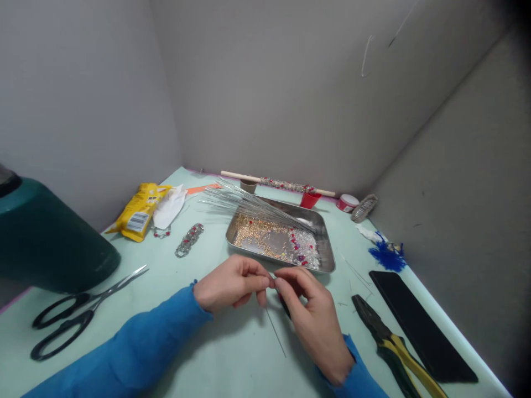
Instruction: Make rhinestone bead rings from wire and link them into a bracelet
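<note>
My left hand point(235, 283) is closed in a pinch, with a thin metal wire point(276, 333) slanting down from its fingertips. Close against those fingertips, my right hand point(309, 309) is pinched too; what sits between its thumb and forefinger is hidden. A slim dark item point(284, 305) shows partly beneath the right fingers, too covered to name. Just beyond both hands lies a metal tray point(332, 264) of gold and clear beads point(257, 232) with some red ones. A bundle of silvery wires point(249, 202) rests across its far left edge.
Scissors point(89, 309) and a green bottle point(50, 237) are at the left, near a yellow packet point(141, 213) and a beaded band point(189, 240). Pliers point(390, 342) and a black slab point(423, 326) lie right. Behind the tray is a beaded stick point(282, 184).
</note>
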Motion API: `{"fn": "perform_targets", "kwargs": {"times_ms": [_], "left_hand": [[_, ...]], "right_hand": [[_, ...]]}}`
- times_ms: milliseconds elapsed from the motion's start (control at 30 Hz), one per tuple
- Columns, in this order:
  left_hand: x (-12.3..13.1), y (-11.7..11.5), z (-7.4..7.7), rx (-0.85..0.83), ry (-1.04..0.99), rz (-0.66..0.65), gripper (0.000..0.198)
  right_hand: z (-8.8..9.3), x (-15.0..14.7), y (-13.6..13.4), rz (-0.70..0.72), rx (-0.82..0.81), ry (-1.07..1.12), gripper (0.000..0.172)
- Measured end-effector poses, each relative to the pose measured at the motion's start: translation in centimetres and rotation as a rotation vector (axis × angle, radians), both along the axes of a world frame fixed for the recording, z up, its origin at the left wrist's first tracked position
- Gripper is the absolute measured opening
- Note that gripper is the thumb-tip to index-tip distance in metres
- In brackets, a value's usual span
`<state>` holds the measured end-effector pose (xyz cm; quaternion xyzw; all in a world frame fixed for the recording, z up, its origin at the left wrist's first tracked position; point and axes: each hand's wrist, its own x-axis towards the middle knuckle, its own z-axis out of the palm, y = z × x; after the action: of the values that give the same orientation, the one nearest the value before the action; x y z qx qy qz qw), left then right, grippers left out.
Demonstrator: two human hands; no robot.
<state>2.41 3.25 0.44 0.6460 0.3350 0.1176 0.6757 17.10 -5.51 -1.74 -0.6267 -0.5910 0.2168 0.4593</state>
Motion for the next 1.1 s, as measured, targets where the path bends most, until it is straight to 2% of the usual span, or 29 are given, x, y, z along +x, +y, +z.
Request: {"fn": "perform_targets", "kwargs": {"times_ms": [100, 167, 233, 333, 400, 433, 467, 500, 567, 633, 667, 733, 833, 900, 1000, 1100], "left_hand": [[0.3, -0.5, -0.3, 0.074, 0.074, -0.009, 0.021], [0.4, -0.7, -0.4, 0.186, 0.134, -0.015, 0.020], [0.3, -0.8, -0.4, 0.463, 0.152, 0.056, 0.017], [-0.2, -1.1, 0.2, 1.034, 0.017, 0.315, 0.013], [-0.5, -1.5, 0.7, 1.218, -0.089, 0.479, 0.013], [-0.6, -1.7, 0.9, 1.207, -0.102, 0.536, 0.013], [-0.6, -1.9, 1.0, 1.129, -0.085, 0.552, 0.012], [-0.6, -2.1, 1.0, 0.989, -0.054, 0.528, 0.013], [-0.3, -2.3, 0.7, 0.596, -0.013, 0.391, 0.017], [0.0, -2.4, 0.2, 0.247, -0.058, 0.283, 0.028], [0.1, -2.4, -0.1, 0.147, -0.095, 0.286, 0.031], [0.2, -2.3, -0.5, 0.085, -0.135, 0.345, 0.030], [0.1, -2.0, -0.6, 0.124, -0.079, 0.388, 0.026], [-0.1, -1.7, -0.5, 0.162, -0.032, 0.391, 0.023], [-0.5, -1.1, -0.2, 0.175, -0.051, 0.427, 0.020], [-0.9, -0.8, -0.4, 0.152, -0.148, 0.492, 0.017]], "right_hand": [[-0.3, -0.1, 0.1, 0.031, -0.036, 0.017, 0.016], [-0.6, -0.1, 0.2, 0.043, -0.041, 0.010, 0.016], [-0.8, 0.0, 0.4, 0.013, -0.033, 0.039, 0.015], [-0.9, 0.4, 0.9, -0.145, 0.004, 0.209, 0.014], [-0.7, 0.6, 1.3, -0.242, 0.005, 0.372, 0.017], [-0.6, 0.6, 1.4, -0.263, -0.003, 0.459, 0.019], [-0.5, 0.5, 1.5, -0.261, -0.017, 0.545, 0.020], [-0.3, 0.2, 1.6, -0.240, -0.033, 0.624, 0.021], [-0.2, -0.6, 1.5, -0.181, -0.063, 0.726, 0.022], [-0.3, -1.7, 1.4, -0.141, -0.075, 0.712, 0.022], [-0.4, -2.2, 1.3, -0.131, -0.075, 0.676, 0.022], [-0.7, -3.0, 1.3, -0.125, -0.068, 0.600, 0.022], [-0.8, -3.3, 1.5, -0.106, -0.083, 0.516, 0.022], [-0.6, -2.9, 1.6, -0.042, -0.105, 0.415, 0.024], [-0.2, -1.8, 1.5, 0.086, -0.089, 0.055, 0.025], [-0.4, -1.3, 0.9, 0.096, -0.107, -0.470, 0.019]]}}
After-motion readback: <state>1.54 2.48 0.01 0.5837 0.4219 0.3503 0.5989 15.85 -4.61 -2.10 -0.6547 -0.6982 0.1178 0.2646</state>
